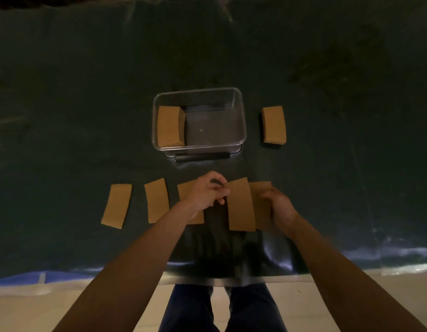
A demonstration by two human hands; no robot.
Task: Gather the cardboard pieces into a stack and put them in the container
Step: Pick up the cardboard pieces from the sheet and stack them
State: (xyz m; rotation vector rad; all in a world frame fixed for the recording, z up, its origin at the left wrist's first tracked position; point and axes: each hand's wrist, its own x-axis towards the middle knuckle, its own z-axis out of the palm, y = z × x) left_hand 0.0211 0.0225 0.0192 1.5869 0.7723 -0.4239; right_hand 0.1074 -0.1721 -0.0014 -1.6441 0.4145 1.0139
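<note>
Dark cloth point(88, 92): it covers the whole work surface, with a pale floor showing along its near edge.
Person: two bare forearms reach forward from the bottom of the view; dark trousers point(222, 307) are seen between them.
Container point(241, 121): clear plastic, rectangular, open at the top, standing in the middle of the cloth beyond the hands. It seems to rest on its own lid, but the view is too dim to be sure.
Stack in container point(170, 127): a pile of cardboard pieces lying flat against the left wall inside the container; the rest of the container floor is bare.
Stack on cloth point(274, 124): a second pile of cardboard, to the right of the container and apart from it.
Loose pieces: a row near the person. The far-left piece point(116, 206) and the next piece point(157, 200) lie flat and apart from each other. A third piece point(183, 190) is partly hidden under the left wrist.
Held piece point(241, 204): it overlaps another piece point(261, 202) lying to its right.
Left hand point(206, 192): the fingertips pinch the upper left edge of the held piece.
Right hand point(279, 207): the fingers curl on the right side of the overlapped piece, touching it.
</note>
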